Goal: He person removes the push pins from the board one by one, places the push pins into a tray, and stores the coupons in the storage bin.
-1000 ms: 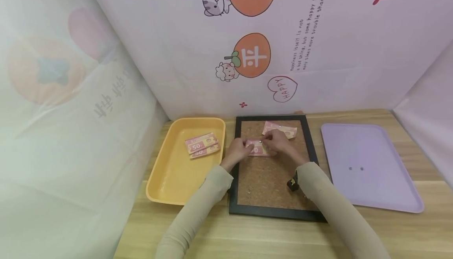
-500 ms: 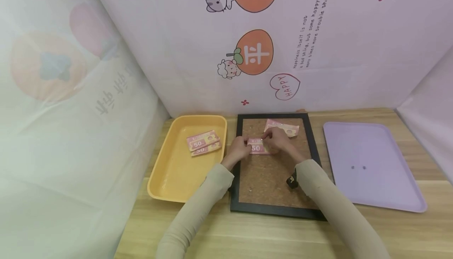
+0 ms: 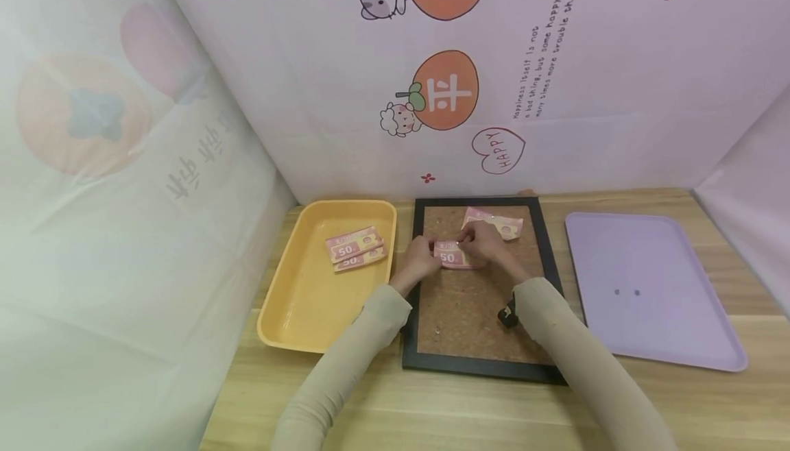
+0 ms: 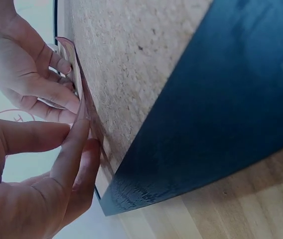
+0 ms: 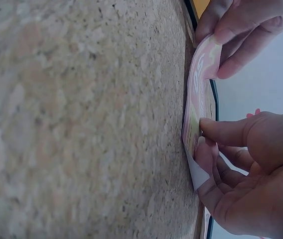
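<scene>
A pink and yellow paper coupon (image 3: 449, 257) marked 50 lies over the cork board (image 3: 463, 314). My left hand (image 3: 420, 257) pinches its left end between thumb and fingers. At the coupon's top edge, my right hand (image 3: 487, 242) pinches a small shiny pushpin (image 3: 458, 243), mostly hidden by the fingertips. In the right wrist view the coupon (image 5: 197, 92) bows away from the cork, its near corner folded up against the right fingers. Another coupon (image 3: 509, 228) sits slanted at the board's upper right, partly behind the right hand.
Left of the board stands a yellow tray (image 3: 290, 300) with two overlapping coupons (image 3: 354, 245). A purple tray (image 3: 654, 252) on the right bears two small grey dots. The board's black frame (image 3: 481, 367) rests on the wooden table (image 3: 395, 410), before a printed cloth (image 3: 339, 129).
The left hand has shifted slightly right along the coupon's end. The shiny pin is now more covered by the right fingertips. The view has tilted a little.
</scene>
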`<state>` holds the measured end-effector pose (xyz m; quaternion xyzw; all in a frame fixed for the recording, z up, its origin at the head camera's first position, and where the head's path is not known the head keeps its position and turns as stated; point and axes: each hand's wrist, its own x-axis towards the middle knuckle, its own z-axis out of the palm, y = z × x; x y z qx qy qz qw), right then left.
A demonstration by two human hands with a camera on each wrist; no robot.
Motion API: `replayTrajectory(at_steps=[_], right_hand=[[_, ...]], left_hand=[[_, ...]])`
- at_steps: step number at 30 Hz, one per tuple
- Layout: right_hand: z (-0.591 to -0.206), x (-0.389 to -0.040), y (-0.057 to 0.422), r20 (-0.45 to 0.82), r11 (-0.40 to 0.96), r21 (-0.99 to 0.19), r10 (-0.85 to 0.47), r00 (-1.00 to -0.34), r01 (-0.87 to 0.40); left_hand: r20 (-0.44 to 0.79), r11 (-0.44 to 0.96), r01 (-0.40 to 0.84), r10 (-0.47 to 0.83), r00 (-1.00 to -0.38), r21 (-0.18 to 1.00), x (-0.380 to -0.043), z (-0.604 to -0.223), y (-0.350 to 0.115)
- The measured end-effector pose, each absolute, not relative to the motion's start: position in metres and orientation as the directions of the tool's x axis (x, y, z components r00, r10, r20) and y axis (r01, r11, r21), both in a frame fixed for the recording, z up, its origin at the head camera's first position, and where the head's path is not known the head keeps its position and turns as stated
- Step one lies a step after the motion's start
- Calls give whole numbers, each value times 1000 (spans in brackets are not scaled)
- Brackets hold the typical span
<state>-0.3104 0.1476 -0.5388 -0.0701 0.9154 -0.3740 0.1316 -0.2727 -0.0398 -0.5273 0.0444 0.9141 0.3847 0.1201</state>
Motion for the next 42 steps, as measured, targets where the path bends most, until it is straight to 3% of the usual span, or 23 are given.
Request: replayTrajectory(at_steps=[25,42], right_hand=[[-535,-318,147,-132,729,-674,-274,-952,-117],[-542,-317,147,-167,727,-684,-240,-956,-63]], left_hand=[[-139,713,15,156,-978,701,-274,-530,-40],[-176,718,-23,139,-974,696,-271,-531,-38]])
